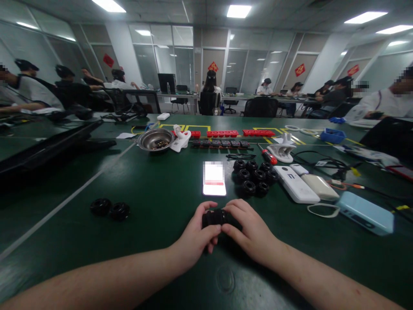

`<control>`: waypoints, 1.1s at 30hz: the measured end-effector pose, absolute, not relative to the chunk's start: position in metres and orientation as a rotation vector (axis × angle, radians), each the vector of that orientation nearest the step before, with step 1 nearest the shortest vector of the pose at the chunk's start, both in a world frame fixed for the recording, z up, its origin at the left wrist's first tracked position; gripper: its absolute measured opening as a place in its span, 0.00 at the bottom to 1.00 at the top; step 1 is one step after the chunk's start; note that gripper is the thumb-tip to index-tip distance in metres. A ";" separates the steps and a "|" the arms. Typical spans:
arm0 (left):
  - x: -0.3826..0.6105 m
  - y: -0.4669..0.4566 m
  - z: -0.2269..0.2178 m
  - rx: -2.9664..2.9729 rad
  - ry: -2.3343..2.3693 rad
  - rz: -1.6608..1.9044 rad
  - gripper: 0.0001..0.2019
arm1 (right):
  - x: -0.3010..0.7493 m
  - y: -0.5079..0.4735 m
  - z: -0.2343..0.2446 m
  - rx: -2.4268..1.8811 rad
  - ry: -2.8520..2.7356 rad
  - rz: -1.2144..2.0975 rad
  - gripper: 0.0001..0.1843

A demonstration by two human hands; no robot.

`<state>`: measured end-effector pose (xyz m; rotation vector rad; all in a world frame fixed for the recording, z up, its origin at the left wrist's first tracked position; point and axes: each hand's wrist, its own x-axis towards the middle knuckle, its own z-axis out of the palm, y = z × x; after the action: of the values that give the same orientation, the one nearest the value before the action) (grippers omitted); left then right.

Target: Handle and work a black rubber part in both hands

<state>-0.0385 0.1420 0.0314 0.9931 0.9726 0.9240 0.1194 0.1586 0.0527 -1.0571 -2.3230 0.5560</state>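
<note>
Between both hands, just above the green table in front of me, is a black ridged cylindrical part [213,218]. My left hand [199,230] grips its left end, thumb along the near side and fingers around the far side. On its right end my right hand [247,228] has its thumb and fingers closed, covering much of that end. Two black ring-shaped parts [110,209] lie to the left on the table. Several similar black rings [256,174] are grouped beyond my right hand. A lit phone [214,178] lies straight ahead of the hands.
A metal bowl [156,141] with small brass-coloured pieces stands at the far left. Red trays [222,134] and a dark strip [222,144] lie at the back. On the right are a red-handled screwdriver [269,156], a white power bank [296,184], cables and a light-blue case [366,213].
</note>
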 end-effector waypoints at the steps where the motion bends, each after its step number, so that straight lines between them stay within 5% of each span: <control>1: -0.039 0.142 0.032 0.977 0.958 0.926 0.22 | 0.119 0.159 0.052 -1.042 -2.327 0.561 0.09; 9: -0.035 0.144 0.034 0.948 1.027 0.895 0.17 | 0.120 0.155 0.052 -0.938 -2.357 0.583 0.21; 16: -0.036 0.144 0.034 0.904 1.009 0.952 0.20 | 0.119 0.159 0.050 -1.045 -2.350 0.532 0.09; 23: -0.036 0.145 0.031 0.956 1.012 0.903 0.18 | 0.120 0.159 0.049 -0.934 -2.333 0.482 0.19; 30: -0.038 0.144 0.033 0.959 0.970 0.908 0.23 | 0.119 0.161 0.052 -1.081 -2.342 0.543 0.07; 33: -0.039 0.146 0.031 0.918 0.915 0.894 0.21 | 0.118 0.160 0.050 -0.988 -2.334 0.534 0.11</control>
<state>-0.0392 0.1455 0.0309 0.9178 0.9153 0.8944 0.1180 0.1597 0.0502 -0.9877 -2.3340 0.5338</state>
